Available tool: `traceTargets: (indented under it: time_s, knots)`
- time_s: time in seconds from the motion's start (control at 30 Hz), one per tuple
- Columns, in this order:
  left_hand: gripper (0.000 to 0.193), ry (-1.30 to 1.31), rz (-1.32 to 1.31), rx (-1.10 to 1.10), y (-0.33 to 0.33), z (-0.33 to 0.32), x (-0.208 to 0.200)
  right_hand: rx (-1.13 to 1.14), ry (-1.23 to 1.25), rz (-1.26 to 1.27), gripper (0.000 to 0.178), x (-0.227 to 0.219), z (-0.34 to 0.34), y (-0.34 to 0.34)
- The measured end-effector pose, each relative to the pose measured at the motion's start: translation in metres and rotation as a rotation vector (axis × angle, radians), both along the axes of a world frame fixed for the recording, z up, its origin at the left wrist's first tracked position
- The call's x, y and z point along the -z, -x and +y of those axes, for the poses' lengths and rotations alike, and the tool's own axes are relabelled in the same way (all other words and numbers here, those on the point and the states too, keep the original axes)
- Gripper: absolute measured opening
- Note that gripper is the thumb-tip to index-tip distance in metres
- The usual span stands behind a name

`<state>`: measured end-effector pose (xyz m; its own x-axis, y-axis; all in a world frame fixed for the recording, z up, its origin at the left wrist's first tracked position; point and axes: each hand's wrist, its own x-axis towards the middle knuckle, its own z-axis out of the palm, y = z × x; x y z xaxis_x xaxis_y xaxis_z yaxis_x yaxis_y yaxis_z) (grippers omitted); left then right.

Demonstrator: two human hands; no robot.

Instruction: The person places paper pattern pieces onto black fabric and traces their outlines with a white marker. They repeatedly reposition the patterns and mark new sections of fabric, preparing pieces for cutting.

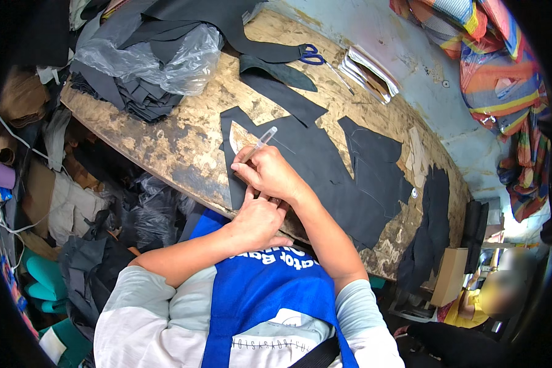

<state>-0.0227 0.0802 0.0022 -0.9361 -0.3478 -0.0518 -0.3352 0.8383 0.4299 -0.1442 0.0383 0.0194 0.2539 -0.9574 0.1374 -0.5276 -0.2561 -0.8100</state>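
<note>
right hand [270, 175] is pinched around a clear-barrelled pen [260, 143], fingers closed on its lower end, the tip set down on a pale curved template [238, 138] that lies on the big sheet of black material [325, 175]. the pen leans up and away from the hand, its top end pointing toward the far side of the table. left hand [259, 221] sits just under the right one, touching it, fingers folded and pressing down at the near edge of the black sheet; whether it actually grips anything i cannot tell, nothing shows in it. both hands work close to the near edge of the worn wooden table [184, 132], roughly at its middle. the black sheet spreads out from there toward the right end, with jagged cut-out gaps along its edges, and part of it hangs over the right end of the table. further out, a narrow black strip [285, 98] lies beyond the sheet, toward the far edge. blue-handled scissors [311, 56] rest at the far edge. beside them, a stack of pale flat cards [368, 70] sits right at the far edge. at the left end, a pile of black cut pieces [144, 101] sits under a crumpled clear plastic bag [159, 58].
</note>
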Motion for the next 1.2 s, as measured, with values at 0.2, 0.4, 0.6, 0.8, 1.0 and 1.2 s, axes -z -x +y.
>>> traceTargets:
  time_s: [0.2, 0.4, 0.6, 0.8, 1.0, 1.2]
  knots:
    - [0.089, 0.052, 0.048, -0.060, -0.002, 0.000, -0.007, 0.019, -0.012, 0.012, 0.016, -0.001, -0.006, 0.001]
    - [0.094, -0.028, -0.011, -0.051, 0.000, -0.001, -0.011, 0.104, 0.081, 0.137, 0.016, -0.003, -0.038, 0.000]
    - [0.094, 0.007, 0.029, -0.066, -0.001, 0.001, -0.005, 0.267, 0.159, 0.071, 0.018, 0.004, -0.068, -0.008]
    - [0.093, 0.000, 0.031, -0.049, -0.002, 0.000, -0.003, 0.390, 0.285, 0.002, 0.013, 0.019, -0.073, -0.009]
    - [0.095, -0.069, 0.021, -0.037, -0.003, -0.003, -0.009, 0.415, 0.103, -0.148, 0.014, 0.012, -0.033, 0.002]
    - [0.094, -0.055, 0.037, -0.042, -0.003, -0.001, -0.006, 0.284, -0.097, -0.252, 0.014, 0.014, 0.000, 0.000]
